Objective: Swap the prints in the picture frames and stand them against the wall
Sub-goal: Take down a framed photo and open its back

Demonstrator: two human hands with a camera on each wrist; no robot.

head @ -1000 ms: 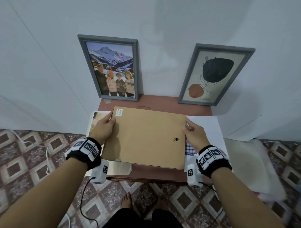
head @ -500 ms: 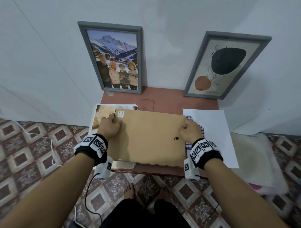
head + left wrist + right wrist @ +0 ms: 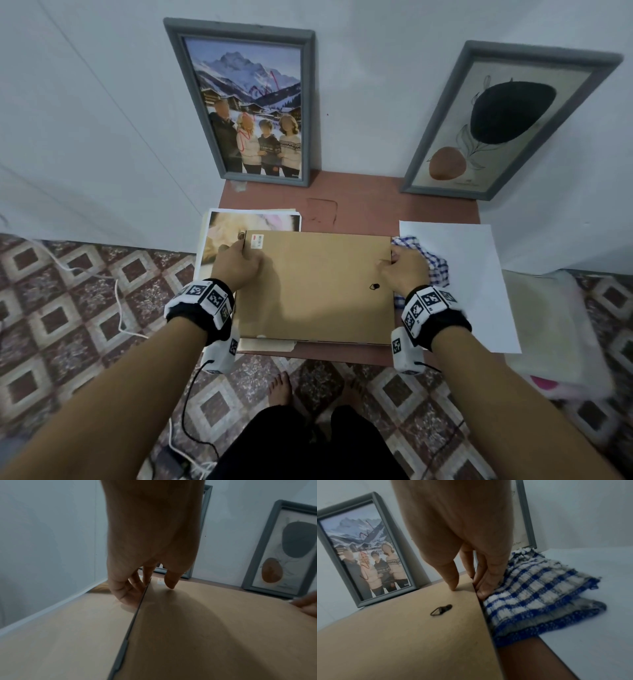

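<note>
2 hands hold 1 face-down picture frame with a brown fibreboard back (image 3: 318, 287) flat on the small reddish-brown table (image 3: 370, 209), largest thing in the middle of the head view. Frame lies btwn both wrists, long edges running left-right, w/ a thin grey rim showing along its left side in the left wrist view.

Behind it, 2 grey-framed pictures lean upright on the white wall (image 3: 85, 102): grey frame with snowy mountain family photo (image 3: 248, 109) at back left, grey frame with black and orange abstract print (image 3: 503, 120) at back right, both w/ bottom edges on the table.

White paper sheet (image 3: 472, 274) lies at the right, hanging past the table edge. Loose photo print with blurry tan subject (image 3: 226, 233) sits at the left, partly under the frame. Blue and white checked cloth (image 3: 539, 592) lies on the white sheet, touching the frame's right edge.

Left hand (image 3: 236, 267) grips the frame's left edge: thumb on the backing, fingers curled down over the rim. Right hand (image 3: 406, 270) does the same on the right edge, thumb on top, fingers beside the cloth.

Small black metal hanger clip (image 3: 441, 610) sits on the backing near the right hand. White barcode sticker (image 3: 257, 241) is at the far left corner.
</note>
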